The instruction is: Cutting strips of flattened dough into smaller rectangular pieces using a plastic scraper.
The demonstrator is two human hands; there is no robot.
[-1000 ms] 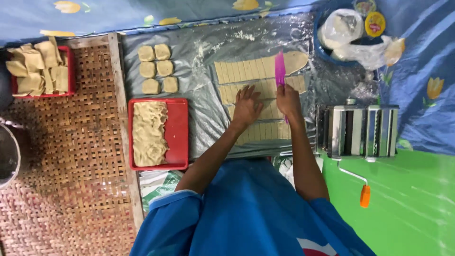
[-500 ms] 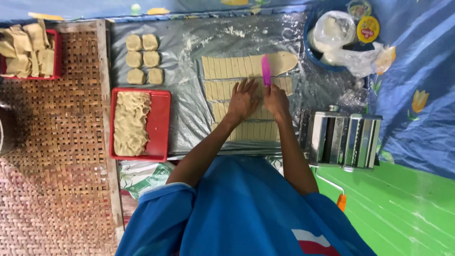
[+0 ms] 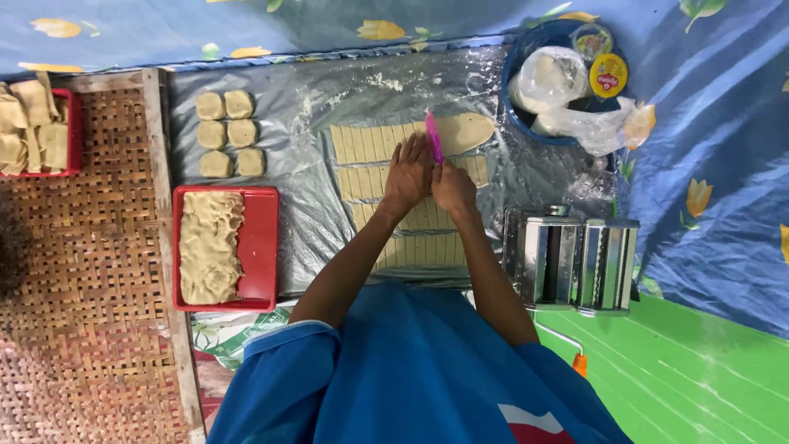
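Observation:
A flat sheet of pale dough (image 3: 460,131), scored into many narrow strips, lies on a clear plastic sheet (image 3: 304,222) dusted with flour. My right hand (image 3: 454,187) is shut on a pink plastic knife (image 3: 434,136) whose blade rests on the dough's top row. Beside it my left hand (image 3: 408,175) presses flat on the dough, touching the right hand. My blue sleeves fill the bottom of the view.
Several dough lumps (image 3: 226,133) sit at the sheet's upper left. A red tray (image 3: 259,247) holds folded dough pieces; another red tray (image 3: 72,136) is at far left. A metal pasta roller (image 3: 575,259) stands right, a blue bowl (image 3: 518,62) with bags above it.
The camera has shifted, so everything sits differently in view. My hands have drawn closer together and moved up to the top dough row with the knife.

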